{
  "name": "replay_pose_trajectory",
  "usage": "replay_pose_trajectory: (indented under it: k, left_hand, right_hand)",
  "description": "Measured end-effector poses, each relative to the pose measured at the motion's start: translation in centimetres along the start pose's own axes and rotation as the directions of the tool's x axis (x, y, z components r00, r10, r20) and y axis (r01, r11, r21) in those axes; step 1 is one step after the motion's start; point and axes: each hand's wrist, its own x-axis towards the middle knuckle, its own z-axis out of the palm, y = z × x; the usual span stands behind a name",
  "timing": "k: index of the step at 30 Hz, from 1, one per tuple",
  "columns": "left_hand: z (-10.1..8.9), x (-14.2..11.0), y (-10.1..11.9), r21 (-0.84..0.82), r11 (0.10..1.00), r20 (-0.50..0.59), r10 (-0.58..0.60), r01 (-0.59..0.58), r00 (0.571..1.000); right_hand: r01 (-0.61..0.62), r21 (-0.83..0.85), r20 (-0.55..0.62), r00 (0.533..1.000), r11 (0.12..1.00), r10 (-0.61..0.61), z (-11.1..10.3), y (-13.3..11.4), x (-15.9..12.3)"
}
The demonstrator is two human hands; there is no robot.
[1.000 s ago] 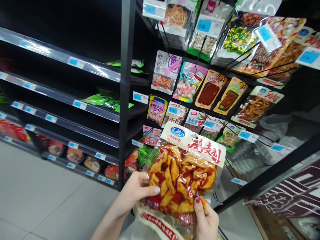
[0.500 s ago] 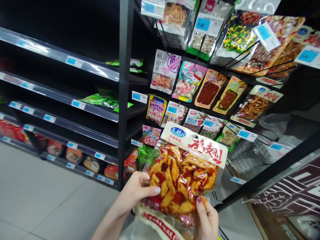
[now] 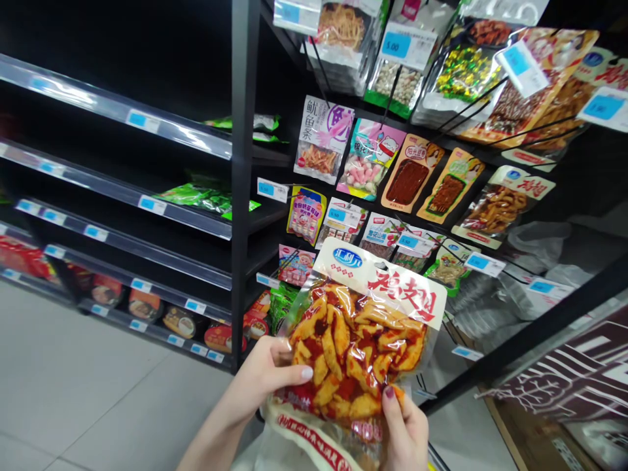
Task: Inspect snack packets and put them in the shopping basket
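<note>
Both my hands hold a clear-fronted snack packet (image 3: 363,340) with a cream header, red lettering and reddish-brown pieces inside. My left hand (image 3: 267,379) grips its left edge, thumb lying across the front. Low on the right side, my right hand (image 3: 405,428) pinches the packet with the thumb in front; the fingers behind are hidden. The packet is tilted, its header toward the rack. Beyond it hang a similar packet (image 3: 505,206), a brown snack pouch (image 3: 412,173) and a pink-and-teal marshmallow bag (image 3: 370,160).
A black shelf unit (image 3: 244,183) stands at left, with green packets (image 3: 206,199) on it and round tubs (image 3: 146,305) on its lowest level. Price tags on hooks (image 3: 483,263) stick out from the rack. A slanted black bar (image 3: 530,333) crosses at right. Grey floor (image 3: 98,392) lies at lower left.
Almost nothing differs. The packet and the view have shifted very slightly, and both hands keep the same hold.
</note>
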Motion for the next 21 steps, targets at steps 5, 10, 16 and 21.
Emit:
replay_pose_trajectory:
  k: [5,10,16,21]
  left_hand:
    - [-0.07,0.07,0.01,0.021,1.0,-0.006,0.006,-0.006,1.0]
    - [-0.05,0.04,0.09,0.027,1.0,-0.012,0.012,-0.012,1.0]
    - [-0.06,0.05,0.01,0.029,1.0,-0.013,0.011,-0.01,1.0]
    - [-0.12,0.09,-0.03,0.035,0.999,-0.006,0.016,-0.016,1.0]
  right_hand:
    - [0.011,-0.033,-0.001,1.0,0.999,-0.011,-0.15,0.15,0.13]
    - [0.022,-0.022,-0.02,1.0,1.0,-0.022,0.04,0.17,0.1]
    - [0.067,-0.049,-0.006,0.998,0.997,-0.067,-0.02,0.01,0.11]
    - [0.075,-0.039,0.005,0.997,0.996,-0.075,-0.08,0.13,0.18]
